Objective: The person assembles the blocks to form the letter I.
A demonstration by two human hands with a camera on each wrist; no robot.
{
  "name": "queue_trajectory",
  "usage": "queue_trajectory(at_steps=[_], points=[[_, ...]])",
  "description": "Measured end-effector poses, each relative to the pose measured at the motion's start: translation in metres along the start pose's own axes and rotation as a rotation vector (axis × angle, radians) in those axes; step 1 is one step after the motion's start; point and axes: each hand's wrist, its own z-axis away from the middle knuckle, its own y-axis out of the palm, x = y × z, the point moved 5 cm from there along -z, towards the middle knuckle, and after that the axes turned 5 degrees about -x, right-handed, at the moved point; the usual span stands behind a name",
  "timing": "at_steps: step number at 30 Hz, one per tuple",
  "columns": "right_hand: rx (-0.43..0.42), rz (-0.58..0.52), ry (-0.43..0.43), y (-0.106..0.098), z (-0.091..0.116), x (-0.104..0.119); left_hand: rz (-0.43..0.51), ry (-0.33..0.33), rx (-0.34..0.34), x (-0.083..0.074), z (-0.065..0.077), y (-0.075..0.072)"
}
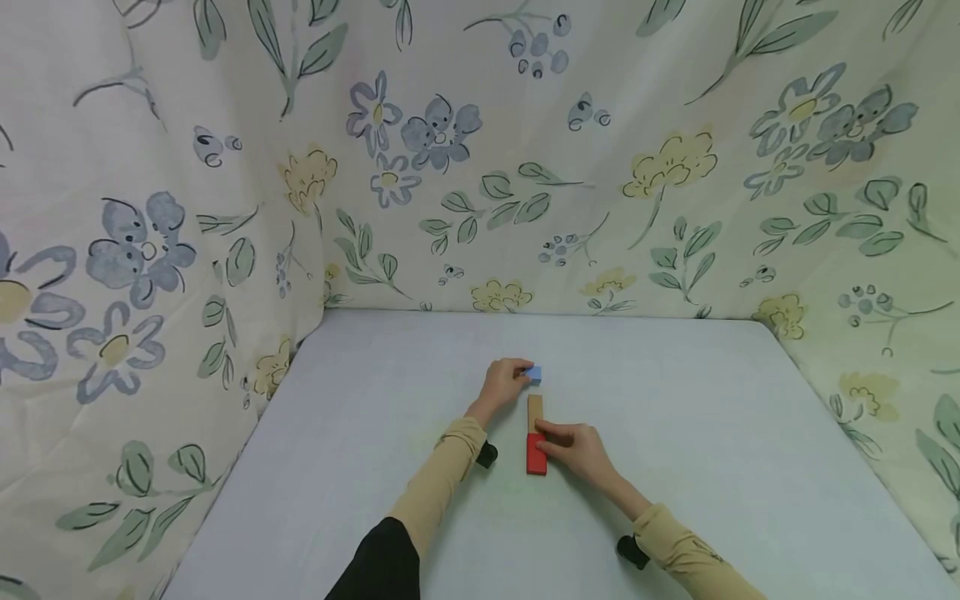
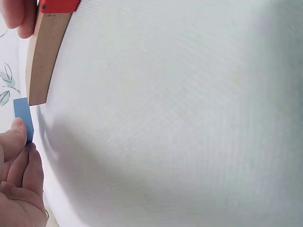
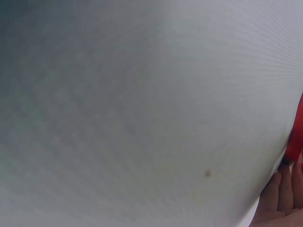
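Note:
My left hand (image 1: 504,385) pinches a small blue block (image 1: 535,375) between thumb and fingertips, just beyond the far end of a wooden block (image 1: 535,412). In the left wrist view the blue block (image 2: 23,118) appears beside the end of the bare wood (image 2: 45,61). A red block (image 1: 536,458) lies end to end with the wooden one, forming a straight line toward me. My right hand (image 1: 581,450) grips the red block near that joint from the right. Only a red sliver (image 3: 296,135) and some fingers (image 3: 285,189) show in the right wrist view.
A white-covered table (image 1: 712,433) lies under both hands. Flower-patterned cloth (image 1: 480,183) hangs behind it and along both sides. Black wrist devices (image 1: 487,455) sit under the sleeves.

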Motion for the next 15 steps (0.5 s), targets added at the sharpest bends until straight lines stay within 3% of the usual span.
queue_trajectory(at_steps=[15], points=[[0.001, 0.026, -0.005, -0.0001, -0.0003, -0.0012, -0.006, 0.019, 0.000, 0.0015, 0.0020, 0.0050]])
